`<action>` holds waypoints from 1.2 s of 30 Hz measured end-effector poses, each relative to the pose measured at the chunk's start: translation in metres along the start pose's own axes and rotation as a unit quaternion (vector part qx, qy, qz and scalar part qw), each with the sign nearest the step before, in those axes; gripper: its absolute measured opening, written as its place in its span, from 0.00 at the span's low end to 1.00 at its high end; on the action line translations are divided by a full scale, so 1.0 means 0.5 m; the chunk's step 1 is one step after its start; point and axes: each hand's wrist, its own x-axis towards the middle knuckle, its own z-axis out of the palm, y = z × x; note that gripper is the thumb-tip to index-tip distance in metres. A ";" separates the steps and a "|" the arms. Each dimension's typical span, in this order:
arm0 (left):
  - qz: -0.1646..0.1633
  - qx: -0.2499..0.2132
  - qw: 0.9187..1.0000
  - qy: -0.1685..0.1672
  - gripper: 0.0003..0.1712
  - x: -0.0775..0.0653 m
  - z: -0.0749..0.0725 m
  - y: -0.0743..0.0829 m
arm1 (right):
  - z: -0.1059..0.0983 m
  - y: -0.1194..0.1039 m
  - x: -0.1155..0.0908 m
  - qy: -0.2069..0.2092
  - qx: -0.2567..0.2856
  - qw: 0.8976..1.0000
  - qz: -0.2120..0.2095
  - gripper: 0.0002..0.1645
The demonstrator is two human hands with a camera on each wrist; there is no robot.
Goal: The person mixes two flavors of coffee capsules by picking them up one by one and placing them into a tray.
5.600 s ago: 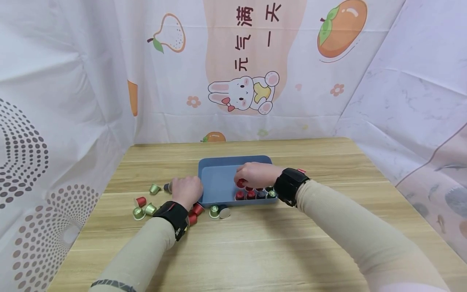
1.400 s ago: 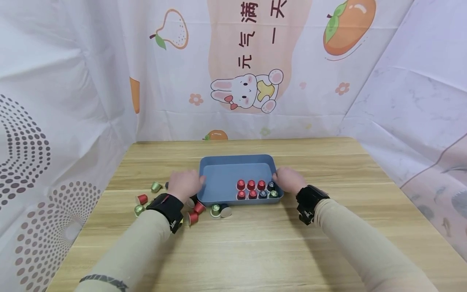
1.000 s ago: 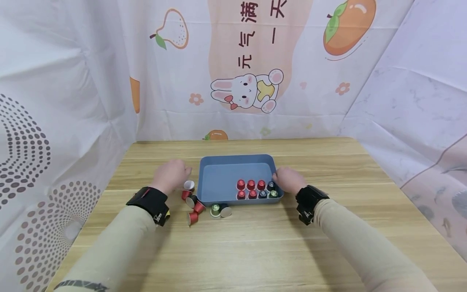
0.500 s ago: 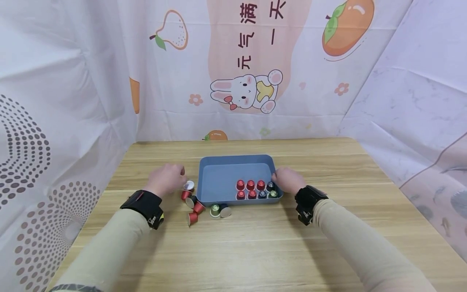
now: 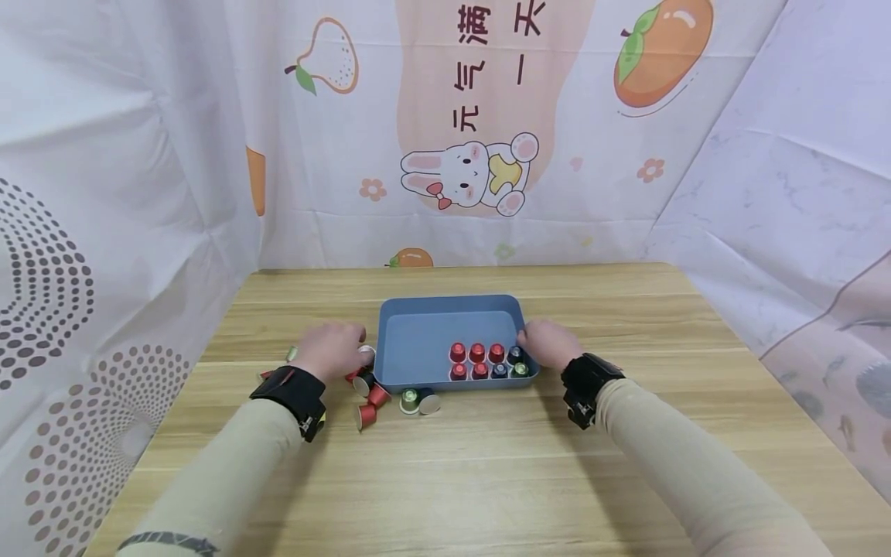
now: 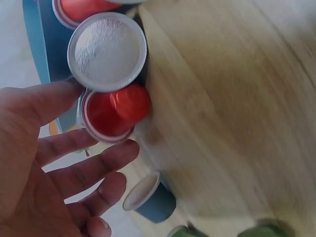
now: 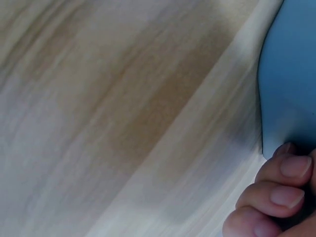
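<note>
My left hand (image 5: 329,350) is at the tray's left side, thumb and forefinger around a white-lidded coffee capsule (image 5: 367,353). In the left wrist view, a silver-lidded dark capsule (image 6: 107,52) and a red capsule (image 6: 131,104) lie right by the thumb tip and partly hide the pinch. The remaining fingers are loosely bent. My right hand (image 5: 550,344) grips the right wall of the blue tray (image 5: 418,333), its fingers curled at the wall in the right wrist view. Inside the tray, two rows of red, dark and green capsules (image 5: 520,370) stand at the front right.
Red capsules (image 5: 367,416) lie loose in front of the left hand. A green capsule (image 5: 409,401) and a dark one (image 5: 428,401) sit just before the tray's front wall. More capsules are partly covered by the left hand and wrist. A printed curtain (image 5: 334,232) hangs behind the table.
The right hand has gone from setting a red capsule in the tray to holding its right wall. The left hand moved left, then back right, and the white-lidded capsule has shifted slightly towards the tray.
</note>
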 end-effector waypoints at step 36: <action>0.015 -0.061 0.994 0.086 0.15 -0.005 0.003 -0.005 | 0.001 0.000 -0.001 0.014 -0.003 1.000 -0.015 0.23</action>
